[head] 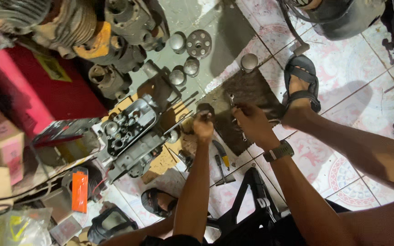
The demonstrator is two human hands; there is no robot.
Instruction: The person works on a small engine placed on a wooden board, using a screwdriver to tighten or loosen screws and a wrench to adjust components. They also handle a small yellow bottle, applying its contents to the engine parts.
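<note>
My left hand (203, 128) is closed around a small dark round part (204, 108), right beside an opened grey engine casing (131, 132) that lies on the tiled floor. To its right, my right hand (251, 120), with a watch (279, 151) on the wrist, grips a thin metal tool (232, 101) over a dark mat (251, 89). The two hands are close together, a little apart. What the right fingers hold below the palm is hidden.
Several round metal pistons and a disc (199, 43) stand beyond the casing. A yellow-handled screwdriver (223, 156) and pliers (220, 171) lie near my left forearm. My sandalled feet (300, 84) (157, 202) rest on the tiles. Engine cylinders (110, 77) and a red body (46, 93) crowd the left.
</note>
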